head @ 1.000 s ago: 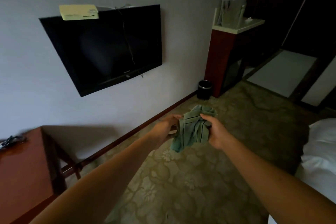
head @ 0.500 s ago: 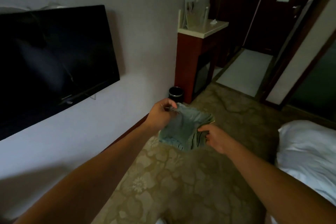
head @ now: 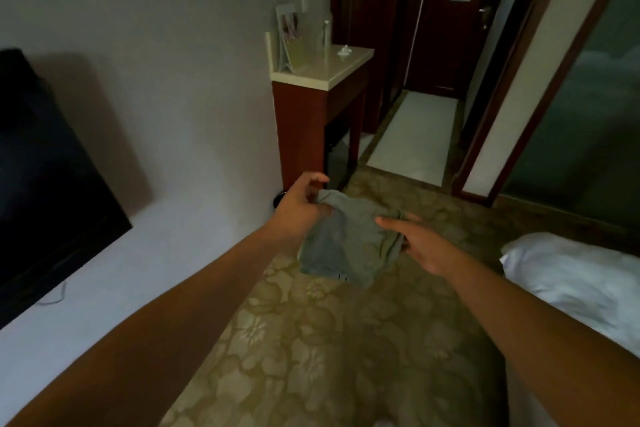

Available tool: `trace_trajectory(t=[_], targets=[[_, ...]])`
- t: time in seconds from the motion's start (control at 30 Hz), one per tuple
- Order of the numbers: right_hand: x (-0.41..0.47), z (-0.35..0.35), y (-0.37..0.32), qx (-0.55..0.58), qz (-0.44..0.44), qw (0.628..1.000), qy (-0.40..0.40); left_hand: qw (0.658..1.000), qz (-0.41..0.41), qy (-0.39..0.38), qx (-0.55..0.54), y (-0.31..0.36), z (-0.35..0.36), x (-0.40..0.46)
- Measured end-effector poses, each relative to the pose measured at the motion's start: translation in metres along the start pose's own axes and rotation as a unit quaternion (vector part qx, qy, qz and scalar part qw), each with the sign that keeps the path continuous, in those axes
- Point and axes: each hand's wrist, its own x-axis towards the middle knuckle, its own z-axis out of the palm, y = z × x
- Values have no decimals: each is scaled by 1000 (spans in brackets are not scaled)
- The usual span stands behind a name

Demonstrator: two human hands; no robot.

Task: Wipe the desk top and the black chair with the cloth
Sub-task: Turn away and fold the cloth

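Note:
A grey-green cloth (head: 346, 239) hangs spread out in the air between both hands, above the patterned carpet. My left hand (head: 298, 204) pinches its upper left corner between thumb and fingers. My right hand (head: 419, 243) holds the cloth's right edge, thumb on top and fingers behind the fabric. Neither the desk nor the black chair is in view.
A wall-mounted black TV (head: 45, 184) fills the left. A red-brown side cabinet (head: 304, 128) with a pale top stands ahead by the wall, a small black bin (head: 278, 200) at its foot. A white bed (head: 571, 274) lies on the right. A hallway with a dark door (head: 450, 28) opens beyond.
The view has swung right: the desk corner left the frame and the TV slid left. The bunched cloth has been spread open between the two hands.

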Motion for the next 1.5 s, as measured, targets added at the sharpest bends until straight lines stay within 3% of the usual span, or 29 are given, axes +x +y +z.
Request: trace_trajectory(t=[0.23, 0.37, 0.5, 0.83, 1.2, 1.5], targets=[[153, -59, -68, -19, -24, 999, -19, 994, -106, 4, -15, -18, 2, 159], [247, -91, -120, -66, -21, 997, -29, 994, -111, 17, 1, -7, 9, 250], [327, -110, -184, -97, -79, 991, -37, 996, -77, 38, 7, 8, 8, 333], [509, -117, -275, -187, -159, 968, -49, 991, -75, 101, -33, 0, -23, 506], [751, -112, -374, -226, -180, 957, -31, 993, -50, 107, -12, -25, -76, 750], [888, -109, -404, -223, -176, 958, -27, 992, -71, 100, -10, -50, -94, 871]])
